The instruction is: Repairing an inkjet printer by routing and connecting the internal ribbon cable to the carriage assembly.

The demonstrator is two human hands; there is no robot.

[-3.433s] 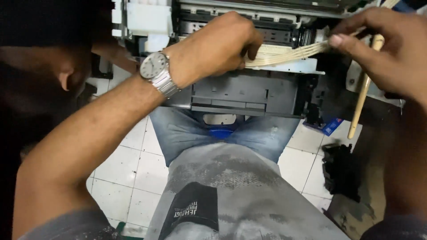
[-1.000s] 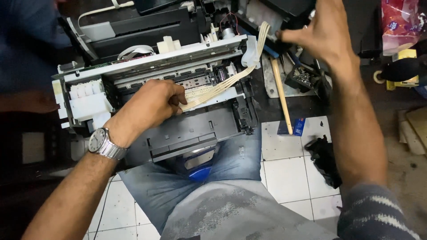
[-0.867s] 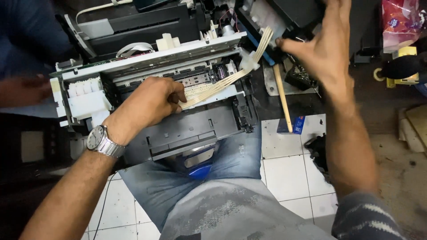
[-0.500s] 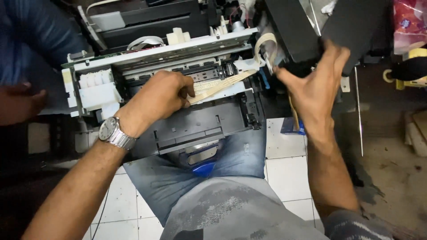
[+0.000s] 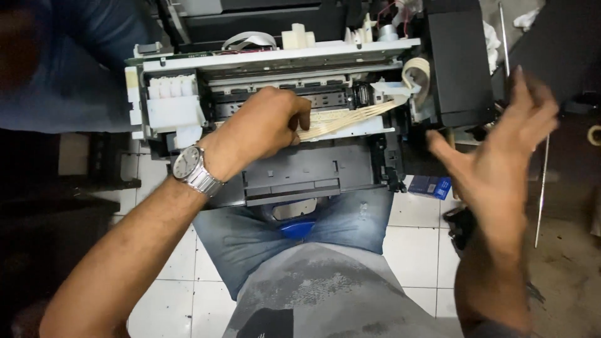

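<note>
My left hand (image 5: 263, 125) lies knuckles-up over the middle of the opened printer (image 5: 294, 169), forearm running in from the lower left, a metal wristwatch (image 5: 191, 170) at the wrist. Its fingers are curled shut on one end of a pale bundle of thin tubes (image 5: 350, 117); the bundle runs away from that hand toward my right and curves up in a loop just before the black housing (image 5: 460, 62) there.

My right hand (image 5: 501, 156) hangs in the air well apart from the bundle, blurred — palm turned inward, fingers spread wide, thumb stuck out toward the printer, holding nothing.

Just beyond my left wrist sits the white ink-tank block (image 5: 172, 106). Below both hands my knees in blue jeans (image 5: 294, 231) rest under the printer's front edge, over a white tiled floor (image 5: 413, 250). A small blue box (image 5: 430, 186) lies on the floor just beside my right thumb. A thin metal rod (image 5: 542, 181) stands to the right of that hand — whether it touches anything I cannot tell.
</note>
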